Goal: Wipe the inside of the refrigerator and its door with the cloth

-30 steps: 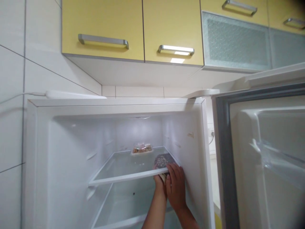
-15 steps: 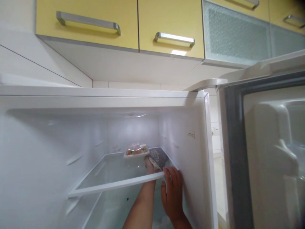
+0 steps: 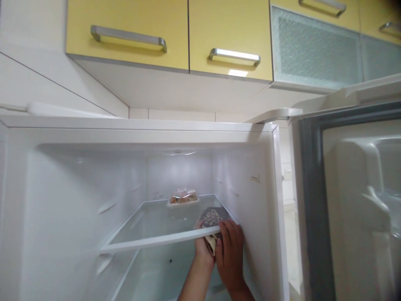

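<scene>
An open fridge shows a glass shelf (image 3: 150,234) with a white front rim. A dark patterned packet (image 3: 213,218) lies at the shelf's front right corner and hangs over the rim. My left hand (image 3: 202,247) grips the packet from below, at the rim. My right hand (image 3: 230,251) lies against the packet's right side, fingers together and curled on it. A clear tray of food (image 3: 183,197) sits at the back of the same shelf, apart from the hands.
The fridge door (image 3: 351,200) stands open to the right with door bins. A lower glass shelf (image 3: 147,276) lies beneath. Yellow wall cabinets (image 3: 169,25) with metal handles hang above the fridge top (image 3: 138,125). White tiled wall on the left.
The packet has come forward from further back on the shelf to its front rim. My left hand drew back with it, and my right hand closed onto the packet's side.
</scene>
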The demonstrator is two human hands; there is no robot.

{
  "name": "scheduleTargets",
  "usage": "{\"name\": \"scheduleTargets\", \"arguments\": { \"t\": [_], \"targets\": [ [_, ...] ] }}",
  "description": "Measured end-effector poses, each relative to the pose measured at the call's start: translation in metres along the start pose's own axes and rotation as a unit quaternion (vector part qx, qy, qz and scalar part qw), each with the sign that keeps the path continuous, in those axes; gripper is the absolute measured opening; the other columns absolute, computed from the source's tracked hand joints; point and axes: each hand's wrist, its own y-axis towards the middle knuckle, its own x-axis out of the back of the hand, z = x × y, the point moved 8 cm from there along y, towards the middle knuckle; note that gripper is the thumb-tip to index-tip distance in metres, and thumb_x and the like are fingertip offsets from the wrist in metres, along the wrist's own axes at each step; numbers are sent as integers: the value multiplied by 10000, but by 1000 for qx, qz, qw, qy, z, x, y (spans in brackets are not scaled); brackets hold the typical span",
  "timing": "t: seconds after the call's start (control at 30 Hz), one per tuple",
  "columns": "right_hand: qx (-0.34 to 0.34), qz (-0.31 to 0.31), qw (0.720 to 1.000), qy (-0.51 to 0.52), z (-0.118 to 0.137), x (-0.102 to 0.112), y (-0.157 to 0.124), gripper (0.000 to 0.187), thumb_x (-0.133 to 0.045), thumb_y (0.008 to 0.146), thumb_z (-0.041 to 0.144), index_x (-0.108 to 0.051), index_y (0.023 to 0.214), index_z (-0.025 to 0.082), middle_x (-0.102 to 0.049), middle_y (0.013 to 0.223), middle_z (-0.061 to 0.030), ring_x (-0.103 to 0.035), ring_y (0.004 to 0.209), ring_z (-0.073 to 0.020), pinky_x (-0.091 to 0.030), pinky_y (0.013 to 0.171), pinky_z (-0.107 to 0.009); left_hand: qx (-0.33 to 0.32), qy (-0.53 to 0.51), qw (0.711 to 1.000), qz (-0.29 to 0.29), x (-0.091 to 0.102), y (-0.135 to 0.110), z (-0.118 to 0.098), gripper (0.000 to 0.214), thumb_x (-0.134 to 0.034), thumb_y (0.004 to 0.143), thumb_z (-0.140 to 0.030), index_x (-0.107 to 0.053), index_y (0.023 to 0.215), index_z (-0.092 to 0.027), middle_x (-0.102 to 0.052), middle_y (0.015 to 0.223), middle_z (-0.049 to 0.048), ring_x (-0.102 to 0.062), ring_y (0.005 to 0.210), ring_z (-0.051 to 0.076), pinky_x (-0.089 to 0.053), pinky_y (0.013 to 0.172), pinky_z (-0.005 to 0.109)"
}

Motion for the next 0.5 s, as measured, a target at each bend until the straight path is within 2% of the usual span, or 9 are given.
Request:
{"name": "scheduleTargets", "arguments": {
  "t": [0.1, 0.17, 0.23, 0.3, 0.4, 0.5],
  "targets": [
    [4, -6, 1000, 8, 1, 4, -1, 441, -401, 946, 228, -485, 1378, 193, -573, 1352, -141, -452, 1342, -295, -331, 1125, -608, 36, 1, 998, 50, -5, -23, -1, 355, -554, 843, -317, -734, 1076, -119, -780, 948, 151, -733, 971, 300, -551, 953, 479],
    [8, -8, 1000, 7, 0, 5, -2, 447, -418, 944, 245, -481, 1383, 191, -578, 1349, -143, -458, 1336, -301, -342, 1117, -612, 17, 3, 999, 48, -7, -34, -15, 378, -517, 857, -314, -730, 1110, -130, -784, 950, 151, -733, 975, 308, -548, 952, 508],
    [15, -5, 1000, 0, -1, 4, -2, 450, -432, 942, 242, -481, 1387, 198, -588, 1341, -136, -472, 1324, -299, -362, 1107, -605, -19, 6, 1000, 18, -3, -45, -38, 393, -483, 864, -290, -722, 1145, -154, -787, 954, 142, -740, 947, 305, -553, 939, 523],
    [26, -3, 1000, -9, -1, 2, -3, 448, -432, 942, 214, -484, 1386, 209, -601, 1329, -125, -482, 1313, -288, -368, 1105, -593, -76, 9, 996, -39, 8, -59, -71, 409, -442, 866, -233, -714, 1168, -185, -792, 936, 122, -752, 881, 285, -564, 918, 522],
    [34, -2, 999, -13, -3, -1, -4, 449, -433, 943, 184, -479, 1389, 205, -599, 1326, -123, -465, 1319, -283, -344, 1120, -588, -182, 15, 973, -142, 38, -93, -136, 440, -419, 848, -174, -704, 1178, -228, -795, 846, 73, -750, 729, 252, -593, 852, 518],
    [25, -8, 1000, -5, -4, -2, -5, 441, -430, 948, 180, -476, 1386, 195, -584, 1333, -130, -445, 1327, -286, -326, 1128, -590, -241, 31, 954, -174, 64, -126, -196, 441, -410, 842, -154, -694, 1173, -222, -783, 788, 48, -731, 654, 227, -618, 768, 489]
  ]
}}
